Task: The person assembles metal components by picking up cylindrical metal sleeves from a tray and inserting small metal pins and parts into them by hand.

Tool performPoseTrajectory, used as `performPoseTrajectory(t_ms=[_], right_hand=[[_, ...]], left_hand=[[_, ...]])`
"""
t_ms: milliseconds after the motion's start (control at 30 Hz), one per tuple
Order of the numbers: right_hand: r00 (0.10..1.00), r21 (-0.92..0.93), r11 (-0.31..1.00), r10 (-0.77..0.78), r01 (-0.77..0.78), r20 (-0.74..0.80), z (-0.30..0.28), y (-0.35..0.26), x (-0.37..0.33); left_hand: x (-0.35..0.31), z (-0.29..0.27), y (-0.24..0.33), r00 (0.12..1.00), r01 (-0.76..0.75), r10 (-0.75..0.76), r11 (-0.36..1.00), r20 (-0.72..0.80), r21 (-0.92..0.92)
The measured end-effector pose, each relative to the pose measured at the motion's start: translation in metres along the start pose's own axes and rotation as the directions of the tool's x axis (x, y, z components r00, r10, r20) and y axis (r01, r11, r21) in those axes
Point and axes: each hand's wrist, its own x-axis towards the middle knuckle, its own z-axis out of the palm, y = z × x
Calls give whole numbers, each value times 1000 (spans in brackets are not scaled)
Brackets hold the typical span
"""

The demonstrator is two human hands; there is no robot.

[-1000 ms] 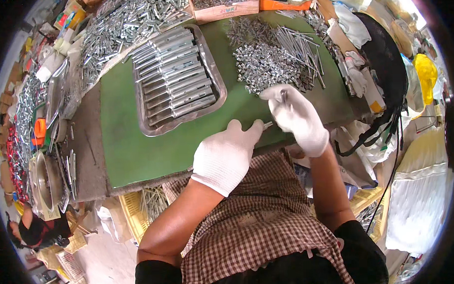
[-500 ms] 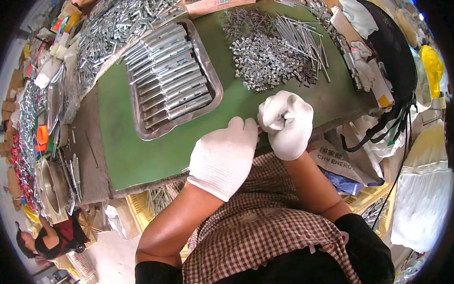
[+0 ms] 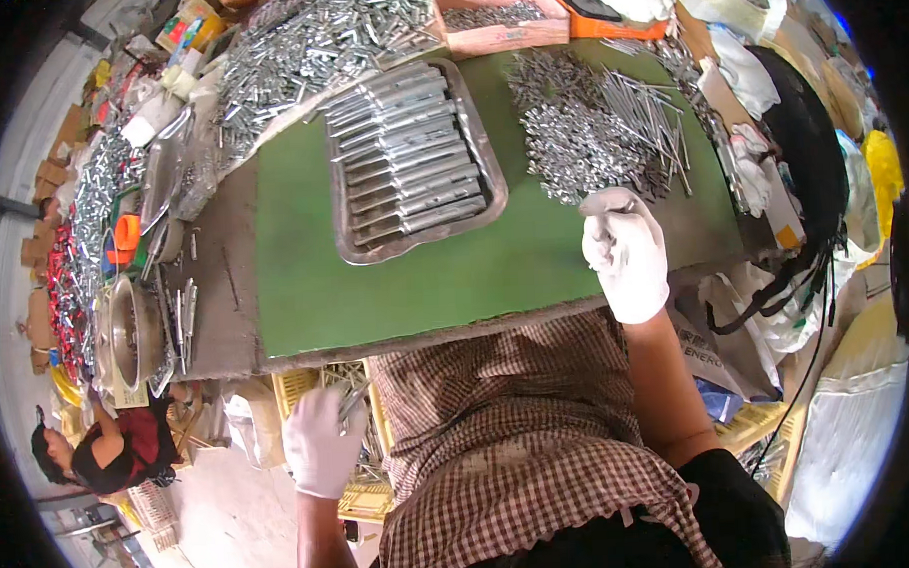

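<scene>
My left hand [image 3: 325, 445], in a white knit glove, is low at the left, off the table's front edge, over a yellow crate [image 3: 286, 388]. Motion blurs it, but a slim silvery metal rod [image 3: 354, 397] shows at its fingers, which look closed on it. My right hand [image 3: 632, 263], gloved too, hovers at the table's front right with its fingers curled inward. Whatever it may hold is hidden. Just beyond it lies a heap of small shiny nuts [image 3: 580, 149], with long thin bolts [image 3: 649, 117] beside them.
A metal tray [image 3: 499, 187] with a row of silvery tubular parts [image 3: 421, 175] stands on the green tabletop [image 3: 405, 296]. Behind are a pile of metal parts [image 3: 316, 48] and a pinkish box [image 3: 511, 37]. A metal bowl [image 3: 134, 330] stands left; a black bag [image 3: 805, 132] hangs right.
My hands have parted: the left dropped down and left from the table to the crate, and the right shifted right toward the nuts. The view has shifted, so the tray appears farther right.
</scene>
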Motion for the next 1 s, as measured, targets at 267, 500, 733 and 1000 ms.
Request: performPoseTrajectory(t_ms=[267, 500, 733, 1000], right_hand=[[998, -166, 984, -68, 68, 5, 15, -2, -6], [1000, -291, 957, -12, 6, -19, 25, -4, -11], [1000, -295, 955, 2, 0, 5, 23, -7, -11], [999, -273, 962, 11, 4, 52, 20, -10, -17]], left_hand=[[121, -26, 72, 876, -367, 327, 929, -354, -51], [280, 5, 88, 885, -382, 406, 913, -230, 144], [293, 20, 84, 875, -418, 444, 894, -192, 163], [258, -5, 74, 775, -467, 305, 867, -554, -175]])
